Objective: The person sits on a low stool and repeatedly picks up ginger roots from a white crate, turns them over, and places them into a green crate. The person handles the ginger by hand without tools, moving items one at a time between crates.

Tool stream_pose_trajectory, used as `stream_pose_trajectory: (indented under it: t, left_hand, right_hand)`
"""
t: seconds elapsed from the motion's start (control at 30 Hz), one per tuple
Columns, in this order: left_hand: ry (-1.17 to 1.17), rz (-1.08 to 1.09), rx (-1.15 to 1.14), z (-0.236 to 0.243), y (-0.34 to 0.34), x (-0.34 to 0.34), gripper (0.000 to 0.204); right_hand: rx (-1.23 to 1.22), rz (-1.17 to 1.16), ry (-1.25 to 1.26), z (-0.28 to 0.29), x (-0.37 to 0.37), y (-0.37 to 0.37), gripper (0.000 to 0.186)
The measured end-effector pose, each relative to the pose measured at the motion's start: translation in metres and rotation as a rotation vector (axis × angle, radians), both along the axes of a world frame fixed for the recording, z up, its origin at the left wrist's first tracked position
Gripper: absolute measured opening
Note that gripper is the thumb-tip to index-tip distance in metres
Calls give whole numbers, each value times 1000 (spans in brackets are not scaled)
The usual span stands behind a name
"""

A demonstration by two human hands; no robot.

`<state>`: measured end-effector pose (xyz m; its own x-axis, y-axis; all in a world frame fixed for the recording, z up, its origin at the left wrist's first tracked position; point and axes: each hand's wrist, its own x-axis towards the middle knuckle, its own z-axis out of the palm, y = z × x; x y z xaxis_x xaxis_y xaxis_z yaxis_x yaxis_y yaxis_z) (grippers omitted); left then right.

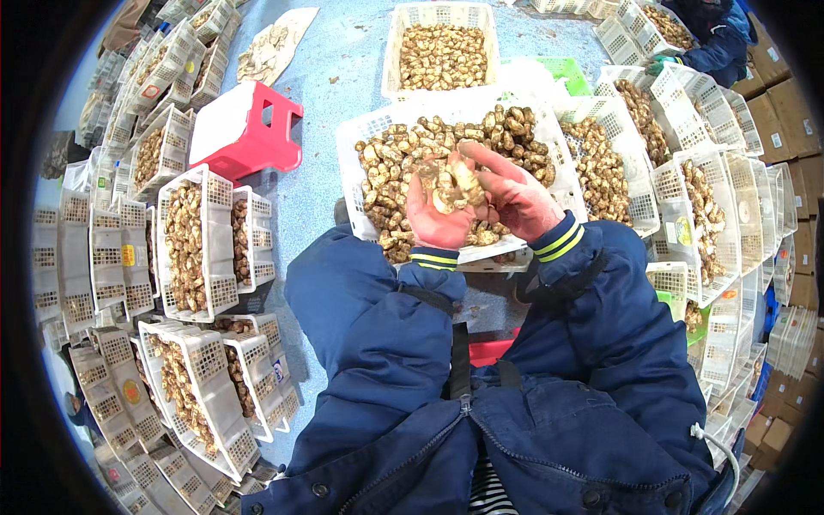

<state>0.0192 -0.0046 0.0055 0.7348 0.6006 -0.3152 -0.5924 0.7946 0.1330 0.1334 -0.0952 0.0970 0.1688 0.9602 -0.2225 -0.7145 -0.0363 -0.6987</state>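
My left hand (440,219) is cupped and closed round a few lumpy brown-and-cream pieces (446,194), like small mushrooms or tubers; their exact kind is unclear. From the right, my right hand (525,202) meets it, fingers and thumb round a paler piece (467,184) at the edge of the handful. Both hands are bare and hover over a wide white plastic crate (348,163) filled with similar pieces (390,159), darker toward the far right. Part of the crate's contents is hidden behind my hands.
A white-topped red stool (283,153) stands on the blue floor (330,51) at left. Another filled crate (442,10) is beyond. Stacked crates (215,257) line both sides. A person in a dark blue sleeve (719,51) works at the far right, near cardboard boxes (777,116).
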Motion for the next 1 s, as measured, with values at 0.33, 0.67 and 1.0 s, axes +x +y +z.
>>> stream_pose_trajectory:
  t: [0.33,0.67,1.0]
  left_hand:
    - [-248,-76,42,-9,5,-4,44]
    - [-175,57,-70,5,5,-1,39]
    - [-222,27,-72,9,5,-4,24]
  right_hand:
    - [80,121,59,-7,6,-1,57]
    - [-95,-98,-435,-15,26,-7,60]
    - [-118,-194,-251,-16,32,-7,46]
